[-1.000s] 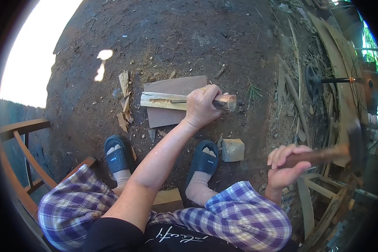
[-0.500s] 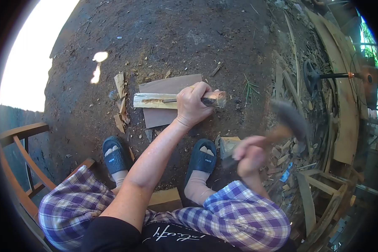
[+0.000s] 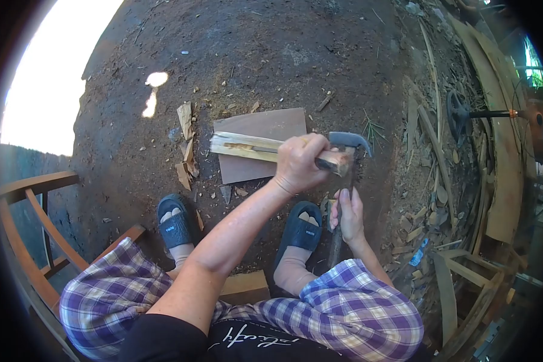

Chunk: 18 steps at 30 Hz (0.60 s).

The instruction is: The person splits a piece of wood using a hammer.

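Note:
My left hand [image 3: 301, 160] is closed around a chisel, and the battered end of its handle [image 3: 339, 161] sticks out to the right of my fist. The narrow metal blade [image 3: 264, 149] points left and lies along a slot cut in a pale wood strip [image 3: 223, 140]. My right hand [image 3: 350, 214] grips the handle of a claw hammer, partly blurred. Its grey head [image 3: 349, 140] is right beside the chisel's handle end; contact cannot be made out. Under the strip lies a flat brown board [image 3: 283, 119] on the ground.
Split wood pieces [image 3: 186, 120] lie left of the board. Two sandalled feet [image 3: 176, 223] flank my left forearm. A wooden chair frame [image 3: 48, 181] stands at left. Wood scraps [image 3: 416, 226], a small wooden frame [image 3: 464, 271] and long planks [image 3: 504, 199] are at right.
The hammer has swung left from the right side to the chisel's handle end. My left hand keeps its hold on the chisel. The whole view has shifted slightly.

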{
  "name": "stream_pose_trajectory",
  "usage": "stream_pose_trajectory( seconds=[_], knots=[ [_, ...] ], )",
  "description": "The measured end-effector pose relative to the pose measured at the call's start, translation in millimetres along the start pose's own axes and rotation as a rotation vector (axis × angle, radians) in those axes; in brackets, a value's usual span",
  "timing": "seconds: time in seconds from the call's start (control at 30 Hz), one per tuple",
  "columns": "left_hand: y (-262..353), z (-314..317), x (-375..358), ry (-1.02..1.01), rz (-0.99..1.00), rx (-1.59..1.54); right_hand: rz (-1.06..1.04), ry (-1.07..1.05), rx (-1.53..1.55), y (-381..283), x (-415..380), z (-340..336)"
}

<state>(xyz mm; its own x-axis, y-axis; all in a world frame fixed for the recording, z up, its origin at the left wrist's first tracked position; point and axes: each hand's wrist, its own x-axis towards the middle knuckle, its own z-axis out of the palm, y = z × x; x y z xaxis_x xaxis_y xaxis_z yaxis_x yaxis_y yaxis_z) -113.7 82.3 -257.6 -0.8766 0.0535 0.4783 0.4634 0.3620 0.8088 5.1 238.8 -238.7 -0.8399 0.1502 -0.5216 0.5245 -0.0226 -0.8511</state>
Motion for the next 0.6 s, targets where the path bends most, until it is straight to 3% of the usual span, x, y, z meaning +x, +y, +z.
stream_pose_trajectory(
  seconds=[0.23, 0.27, 0.33, 0.37, 0.4, 0.47, 0.5, 0.57, 0.6],
  knots=[
    [6.3, -0.8, 1.9, 0.029, 0.019, -0.275, 0.154, 0.004, -0.101, 54.8, 7.6, -0.7],
    [4.1, -11.5, 6.4, 0.099, 0.0, -0.286, 0.116, 0.059, -0.255, 67.0, 13.5, -7.1],
    [-14.9, -34.2, 12.8, 0.277, -0.112, -0.23, 0.078, 0.12, -0.391, 75.1, 16.0, -14.3],
    [-37.0, -41.4, 12.2, 0.395, -0.269, -0.339, 0.045, 0.122, -0.472, 74.0, 16.1, -14.8],
    [-30.5, -59.6, 23.6, 0.431, -0.487, -0.689, 0.011, 0.124, -0.551, 72.9, 17.7, -15.4],
    [-64.8, -73.7, 24.4, 0.554, -0.54, -0.808, -0.043, 0.175, -0.686, 97.8, 26.5, -26.3],
    [-73.0, -78.0, 25.2, 0.67, -0.665, -0.898, -0.036, 0.18, -0.673, 91.1, 25.5, -20.5],
    [-105.4, -82.4, 16.8, 0.823, -0.8, -1.033, 0.252, 0.109, -0.45, 42.0, 11.0, -11.2],
    [-106.6, -81.1, 17.5, 0.804, -0.806, -1.029, 0.26, 0.119, -0.435, 45.6, 8.7, -9.3]
  ],
)
